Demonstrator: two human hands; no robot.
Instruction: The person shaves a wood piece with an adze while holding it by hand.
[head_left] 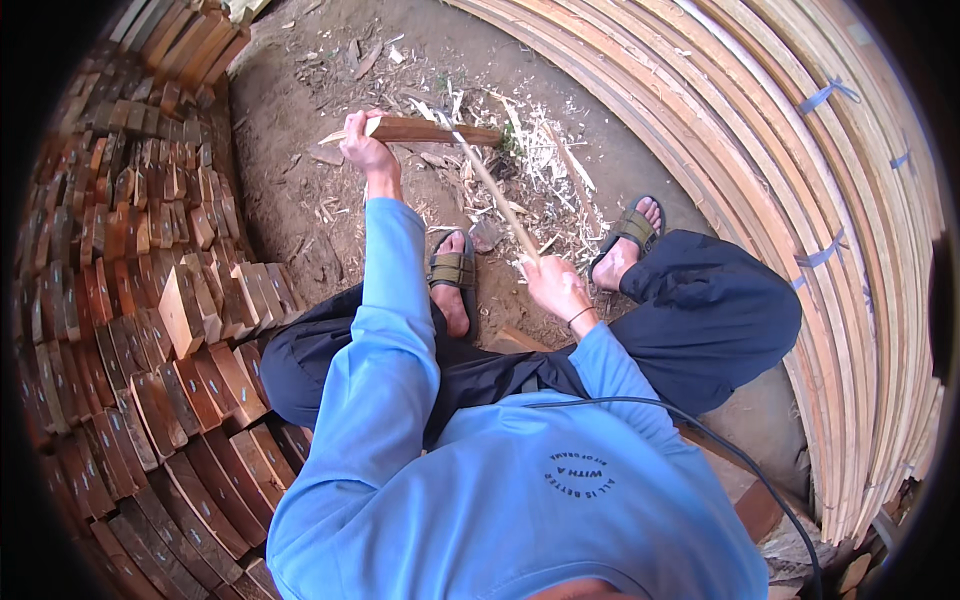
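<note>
My left hand (369,158) is closed around one end of a short reddish-brown wooden stake (430,130), which lies crosswise over the ground. A pale, narrowed tip sticks out to the left of the fist. In my right hand (556,288) is the lower end of a long, light wooden-handled tool (492,185). It slants up and left, and its far end meets or crosses the stake. The tool's head is narrow and blurred here, so its kind is unclear. Pale wood shavings (545,145) lie scattered around and beyond the stake's right end.
Stacked short wooden blocks (140,300) rise along the left side. Long curved-looking planks (780,180), tied with blue straps (825,95), line the right. My sandaled feet (455,280) stand apart on bare dirt. A black cable (740,455) runs across my shirt toward the lower right.
</note>
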